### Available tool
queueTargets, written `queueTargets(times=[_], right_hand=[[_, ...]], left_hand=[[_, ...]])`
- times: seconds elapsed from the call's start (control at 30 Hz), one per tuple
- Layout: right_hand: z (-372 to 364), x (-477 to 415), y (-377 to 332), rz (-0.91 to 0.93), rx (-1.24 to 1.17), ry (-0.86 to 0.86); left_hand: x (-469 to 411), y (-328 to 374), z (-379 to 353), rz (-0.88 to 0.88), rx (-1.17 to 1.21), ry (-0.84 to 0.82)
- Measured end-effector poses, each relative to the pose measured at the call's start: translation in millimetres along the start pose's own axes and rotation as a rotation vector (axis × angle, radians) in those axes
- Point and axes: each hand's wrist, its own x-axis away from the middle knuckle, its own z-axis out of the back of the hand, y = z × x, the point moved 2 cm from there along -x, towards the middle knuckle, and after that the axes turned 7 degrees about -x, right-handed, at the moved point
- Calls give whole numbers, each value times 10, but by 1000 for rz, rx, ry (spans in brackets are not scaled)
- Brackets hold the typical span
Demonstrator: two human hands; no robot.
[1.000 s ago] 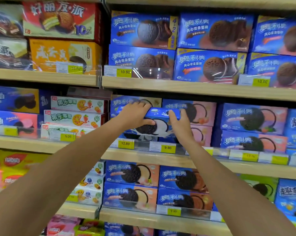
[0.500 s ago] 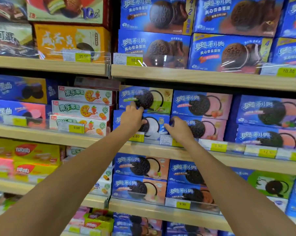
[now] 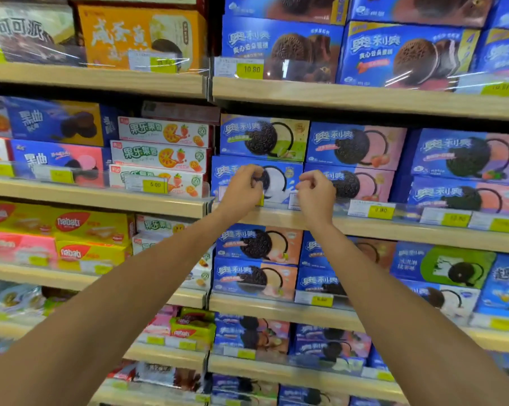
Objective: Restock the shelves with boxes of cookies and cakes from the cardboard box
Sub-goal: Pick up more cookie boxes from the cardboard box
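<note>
Risk in the head view, as I judge it: the blue box (image 3: 279, 183) lies flat on the middle shelf (image 3: 364, 227), with 1 green box (image 3: 265, 137) stacked on it and a pink box (image 3: 361, 183) just beside it. If it is not pushed fully home, a knuckle catching its front could drag it forward against the clear price rail (image 3: 349, 206) and shift the green box above.

The blue box lies directly behind both hands. The left hand (image 3: 243, 187) covers its left-centre face. The right hand (image 3: 316, 190) sits at its right edge, over the seam with the pink box. Both hands have fingers curled in and grip nothing visible. I cannot tell whether either touches the box. The cardboard box is out of view.
</note>
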Motion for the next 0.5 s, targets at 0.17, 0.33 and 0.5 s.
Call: queueTargets(times=[0.17, 0.33, 0.5], right_hand=[[-197, 631, 261, -127, -60, -54], [-313, 1508, 911, -320, 10, -194], [-253, 2644, 1735, -582, 131, -422]], left_hand=[[720, -227, -297, 229, 263, -76], [1584, -857, -625, 419, 253, -362], [2778, -1607, -1036, 709, 333, -581]])
